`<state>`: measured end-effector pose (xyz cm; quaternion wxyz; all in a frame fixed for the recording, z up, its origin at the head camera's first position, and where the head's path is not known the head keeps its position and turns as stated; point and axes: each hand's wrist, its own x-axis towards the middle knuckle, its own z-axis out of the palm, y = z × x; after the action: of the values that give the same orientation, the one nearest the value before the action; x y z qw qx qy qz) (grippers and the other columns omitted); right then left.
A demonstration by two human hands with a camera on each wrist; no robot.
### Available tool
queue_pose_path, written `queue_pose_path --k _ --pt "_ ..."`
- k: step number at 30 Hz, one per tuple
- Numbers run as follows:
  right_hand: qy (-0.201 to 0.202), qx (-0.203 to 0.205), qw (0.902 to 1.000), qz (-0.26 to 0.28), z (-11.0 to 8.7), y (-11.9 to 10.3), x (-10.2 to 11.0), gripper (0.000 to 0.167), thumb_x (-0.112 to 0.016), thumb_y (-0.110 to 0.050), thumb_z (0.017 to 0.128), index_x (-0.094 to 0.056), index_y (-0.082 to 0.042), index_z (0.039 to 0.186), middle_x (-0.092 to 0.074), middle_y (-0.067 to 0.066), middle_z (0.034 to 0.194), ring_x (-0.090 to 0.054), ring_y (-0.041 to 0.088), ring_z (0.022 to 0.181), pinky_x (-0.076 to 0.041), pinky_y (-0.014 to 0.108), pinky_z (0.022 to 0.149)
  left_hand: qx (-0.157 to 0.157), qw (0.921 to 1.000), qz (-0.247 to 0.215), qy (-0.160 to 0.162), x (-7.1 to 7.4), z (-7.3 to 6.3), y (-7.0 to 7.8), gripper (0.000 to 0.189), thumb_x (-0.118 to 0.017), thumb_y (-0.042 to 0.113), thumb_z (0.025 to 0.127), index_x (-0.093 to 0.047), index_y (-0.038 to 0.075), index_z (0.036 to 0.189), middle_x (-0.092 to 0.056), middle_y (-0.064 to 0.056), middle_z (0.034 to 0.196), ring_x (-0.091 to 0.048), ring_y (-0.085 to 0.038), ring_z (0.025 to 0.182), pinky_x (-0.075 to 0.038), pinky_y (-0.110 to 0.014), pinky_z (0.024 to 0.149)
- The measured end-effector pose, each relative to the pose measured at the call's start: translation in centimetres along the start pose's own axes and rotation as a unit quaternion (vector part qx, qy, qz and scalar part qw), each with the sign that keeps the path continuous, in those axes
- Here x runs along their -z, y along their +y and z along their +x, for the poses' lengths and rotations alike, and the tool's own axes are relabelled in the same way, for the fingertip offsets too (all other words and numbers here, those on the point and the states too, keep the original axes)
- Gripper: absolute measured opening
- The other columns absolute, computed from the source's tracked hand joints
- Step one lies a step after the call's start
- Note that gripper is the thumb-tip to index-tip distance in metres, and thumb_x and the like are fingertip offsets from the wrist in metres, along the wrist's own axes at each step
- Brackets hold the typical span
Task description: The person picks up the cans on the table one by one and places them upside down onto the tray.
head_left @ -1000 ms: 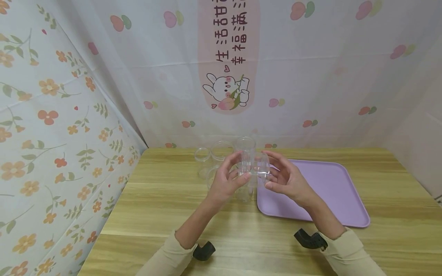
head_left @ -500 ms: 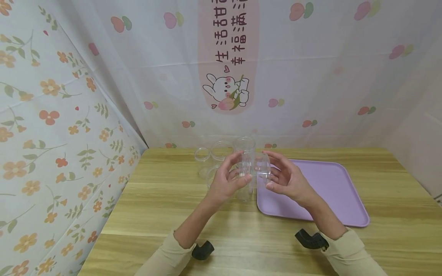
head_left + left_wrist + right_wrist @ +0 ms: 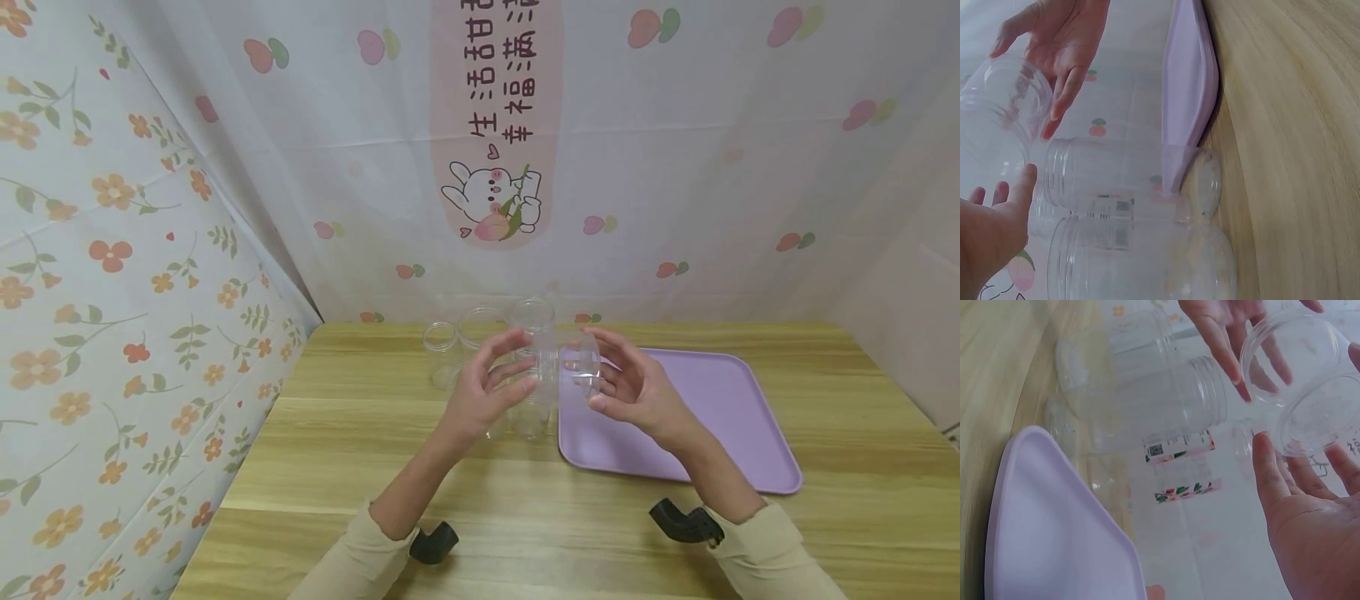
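Note:
A clear plastic jar (image 3: 581, 365) lies sideways in the air, its ridged mouth towards the left hand. My right hand (image 3: 643, 398) grips the jar's base end between thumb and fingers. My left hand (image 3: 476, 396) is beside the mouth end, fingers spread and loosely bent; whether the fingertips still touch the rim is hard to tell. In the right wrist view, the left hand (image 3: 1225, 328) shows beyond the jar (image 3: 1319, 381). Under and behind the hands, several clear jars (image 3: 1110, 181) stand upright on the table, partly hidden by the left hand.
To the right, a lilac tray (image 3: 720, 417) lies on the wooden table (image 3: 337, 467), partly under the right forearm. A printed curtain (image 3: 360, 167) hangs behind the table, with flowered cloth (image 3: 112, 292) on the left. One standing jar carries a label (image 3: 1182, 450).
The held jar and my right hand have moved slightly right. My left hand has shifted slightly left, its fingers spreading away from the jar's mouth.

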<state>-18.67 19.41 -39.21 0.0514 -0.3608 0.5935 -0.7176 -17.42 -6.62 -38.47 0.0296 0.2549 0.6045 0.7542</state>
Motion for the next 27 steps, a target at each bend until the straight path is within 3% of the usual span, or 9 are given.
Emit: queue_pose_path --k 9,18,27 --pt "0.011 -0.006 0.9999 -0.004 -0.4 -0.1 0.5 0.082 -0.065 0.022 0.085 -0.032 -0.002 0.156 -0.041 0.02 0.147 -0.055 0.022 0.117 -0.054 0.026 0.087 -0.007 1.0 -0.005 -0.002 0.6 -0.1 0.1 0.064 -0.069 0.006 0.094 -0.039 -0.002 0.15 -0.044 -0.019 0.149 -0.05 -0.04 0.131 -0.052 -0.043 0.099" --pt "0.018 -0.013 0.9997 -0.01 -0.8 -0.1 0.9 0.081 -0.064 0.022 0.086 -0.031 -0.002 0.156 -0.041 0.021 0.148 -0.053 0.031 0.128 -0.053 0.031 0.095 -0.008 0.9999 0.009 0.008 1.3 -0.4 0.2 0.065 -0.069 0.012 0.095 -0.038 0.001 0.151 -0.041 -0.022 0.15 -0.05 -0.041 0.132 -0.051 -0.043 0.1" --pt "0.019 -0.01 0.9997 -0.01 -1.1 0.0 1.5 0.08 -0.063 0.021 0.088 -0.03 -0.001 0.157 -0.041 0.02 0.15 -0.051 0.03 0.131 -0.05 0.033 0.1 -0.012 0.9998 0.01 0.015 2.1 -0.6 0.2 0.065 -0.071 0.011 0.094 -0.041 0.0 0.15 -0.04 -0.028 0.149 -0.05 -0.044 0.13 -0.052 -0.042 0.098"
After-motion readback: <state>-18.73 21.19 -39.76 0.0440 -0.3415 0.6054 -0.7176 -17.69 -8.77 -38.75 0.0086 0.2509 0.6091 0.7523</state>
